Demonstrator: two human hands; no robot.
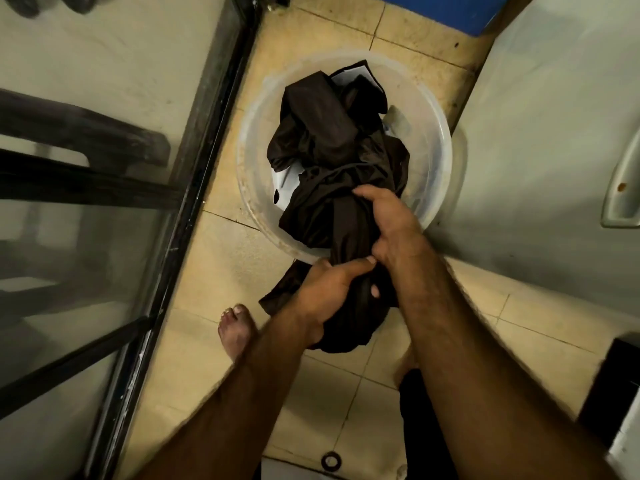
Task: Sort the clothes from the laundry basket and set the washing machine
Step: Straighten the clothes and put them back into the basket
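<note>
A round translucent plastic laundry basket [429, 109] stands on the tiled floor and holds a heap of dark brown clothes [322, 129], with a white piece [289, 174] showing underneath. One dark garment [346, 320] stretches from the heap over the basket's near rim. My left hand [329, 285] grips its bunched lower part just outside the rim. My right hand [391, 223] grips the same garment higher up, over the basket's near side. A white appliance wall [554, 133] with a grey handle [623, 181] rises on the right.
A glass door with a dark metal frame [194, 188] runs along the left. My bare foot [235, 330] stands on the beige tiles beside it. A blue object [460, 12] lies at the top, a floor drain [330, 460] at the bottom, a dark box [613, 382] at the lower right.
</note>
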